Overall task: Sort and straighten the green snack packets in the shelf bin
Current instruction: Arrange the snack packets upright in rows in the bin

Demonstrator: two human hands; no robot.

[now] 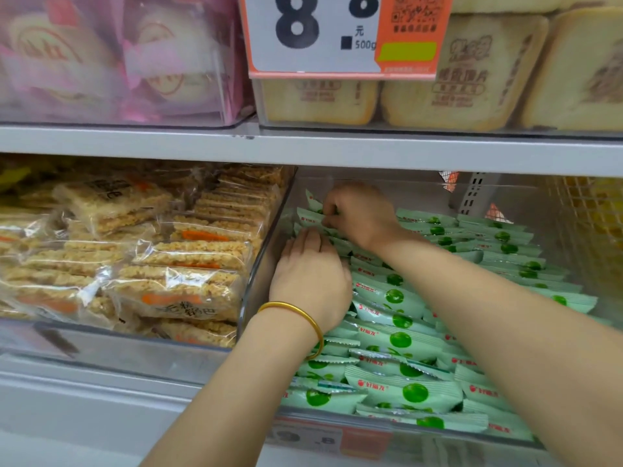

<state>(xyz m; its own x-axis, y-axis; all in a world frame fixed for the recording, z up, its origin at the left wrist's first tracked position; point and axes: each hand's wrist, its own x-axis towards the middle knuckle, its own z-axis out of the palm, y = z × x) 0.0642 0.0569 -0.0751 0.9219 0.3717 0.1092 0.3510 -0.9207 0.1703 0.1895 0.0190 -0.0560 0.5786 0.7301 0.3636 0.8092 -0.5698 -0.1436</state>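
Observation:
Several pale green snack packets (401, 342) with green dots fill a clear shelf bin (266, 244) on the lower shelf. A neat row stands on edge along the right side, while the left and front packets lie loosely. My left hand (310, 281), with a gold bangle at the wrist, lies flat on packets against the bin's left wall, fingers straight. My right hand (357, 217) reaches to the back left of the bin, its fingers curled round a green packet (308, 217).
A clear bin of rice-cracker packs (161, 257) stands left of the green bin. The shelf board (303, 146) hangs low overhead, with bread packs (472, 75), pink packs (118, 59) and a price sign (320, 32) above. A white perforated divider (472, 193) stands at the back right.

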